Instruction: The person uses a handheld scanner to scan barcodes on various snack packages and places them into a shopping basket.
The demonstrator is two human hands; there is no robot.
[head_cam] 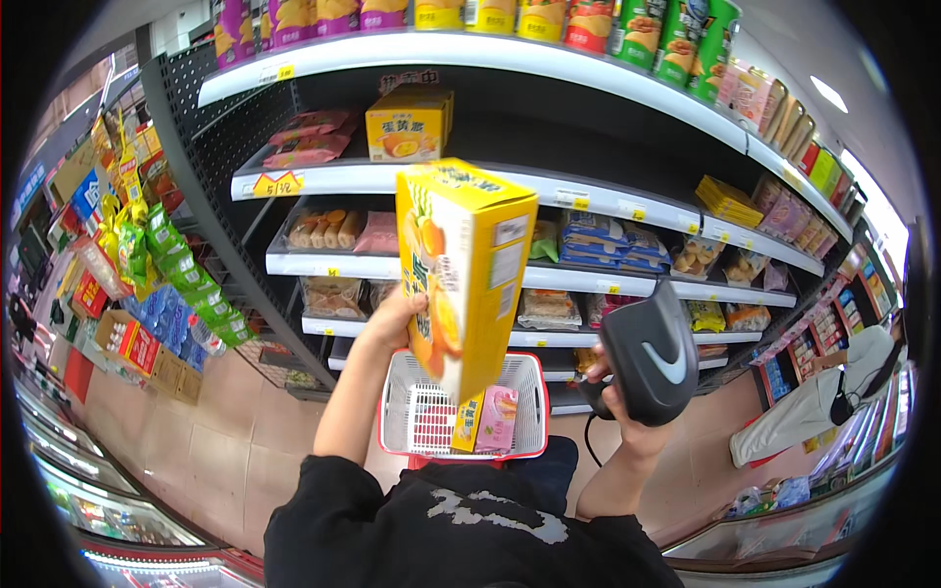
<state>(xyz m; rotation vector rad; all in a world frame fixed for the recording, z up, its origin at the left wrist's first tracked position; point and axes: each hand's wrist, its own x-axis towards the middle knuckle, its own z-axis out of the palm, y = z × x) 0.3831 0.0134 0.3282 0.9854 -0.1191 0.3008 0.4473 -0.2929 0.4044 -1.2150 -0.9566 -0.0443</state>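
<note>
In my left hand point(397, 320) is a yellow carton of egg-yolk pies point(470, 272), raised in front of the shelves with a side panel bearing printed labels turned partly to me. My right hand point(632, 422) grips a black handheld barcode scanner point(650, 356), its cable hanging below. The scanner is to the right of the carton, apart from it. Beneath the carton stands a white plastic basket with a red rim point(545, 411), holding a yellow box point(466, 426) and a pink package point(498, 420). Another yellow carton point(404, 128) sits on an upper shelf.
Shelves point(485, 40) with canisters, packaged bread and snacks rise ahead. Green snack packets point(191, 283) hang at the left, above cardboard boxes point(132, 345) on the tiled floor. Another person point(816, 397) is at the right. Glass-fronted cases point(110, 500) stand at the lower left.
</note>
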